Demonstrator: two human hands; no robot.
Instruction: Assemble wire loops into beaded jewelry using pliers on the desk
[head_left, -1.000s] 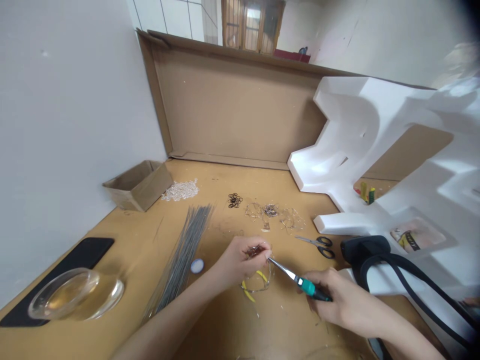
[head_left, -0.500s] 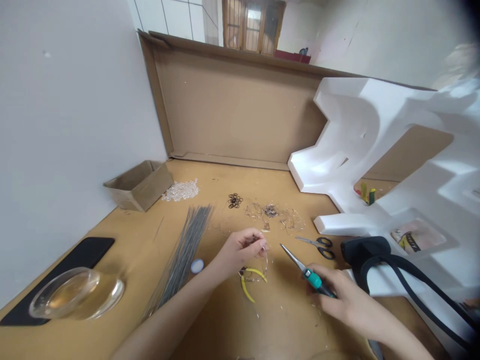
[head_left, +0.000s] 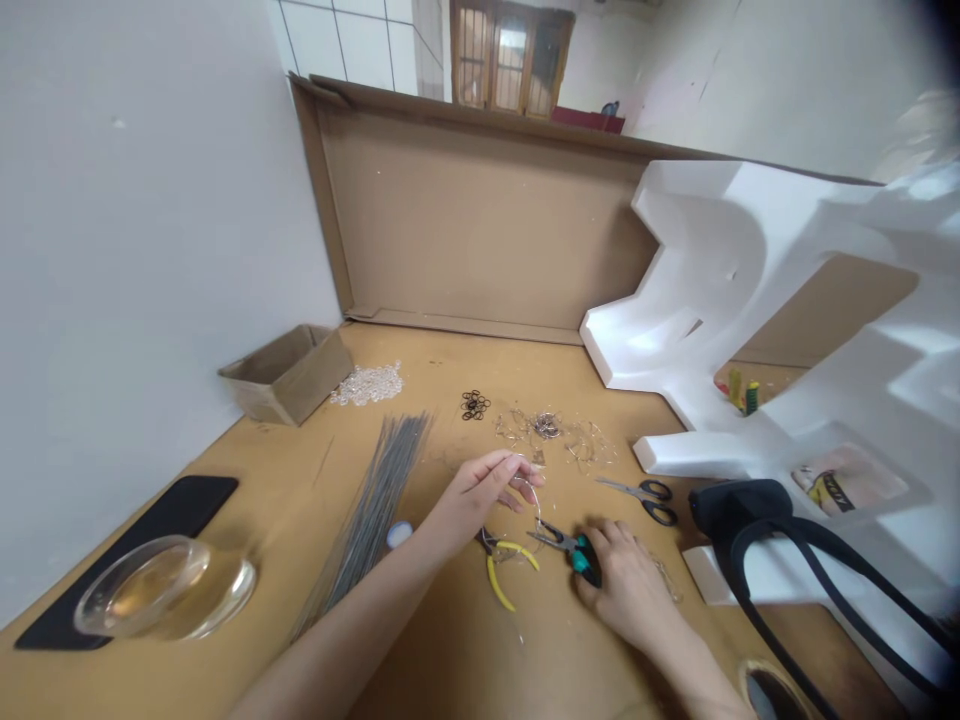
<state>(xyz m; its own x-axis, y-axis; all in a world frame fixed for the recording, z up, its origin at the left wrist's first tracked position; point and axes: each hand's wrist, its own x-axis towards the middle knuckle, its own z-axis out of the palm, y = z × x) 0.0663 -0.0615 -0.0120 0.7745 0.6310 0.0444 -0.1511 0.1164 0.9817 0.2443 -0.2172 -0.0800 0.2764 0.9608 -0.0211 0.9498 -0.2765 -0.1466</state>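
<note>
My left hand (head_left: 495, 487) pinches a thin piece of bent wire (head_left: 535, 497) above the table. Closed around the dark and green handles of the needle-nose pliers (head_left: 580, 560) is my right hand (head_left: 624, 580). The pliers' jaws are parted and point left, close to the lower end of the wire. Yellow-handled pliers (head_left: 504, 575) lie just below my left hand, their handles spread. Beyond the hands are a tangle of small wire pieces (head_left: 547, 426) and a cluster of dark rings (head_left: 474, 405).
Long grey wires (head_left: 382, 490) lie left of centre beside a round white lid (head_left: 399, 534). Scissors (head_left: 646, 492) and a black strapped object (head_left: 742, 505) are at right, near white foam (head_left: 675, 453). Farther left are a cardboard box (head_left: 292, 385), clear beads (head_left: 369, 384), a phone (head_left: 187, 505) and a clear bowl (head_left: 142, 590).
My right hand has moved left with the needle-nose pliers, whose jaws have opened and come near the wire. The fingers of my left hand have shifted on the wire. The view has shifted slightly.
</note>
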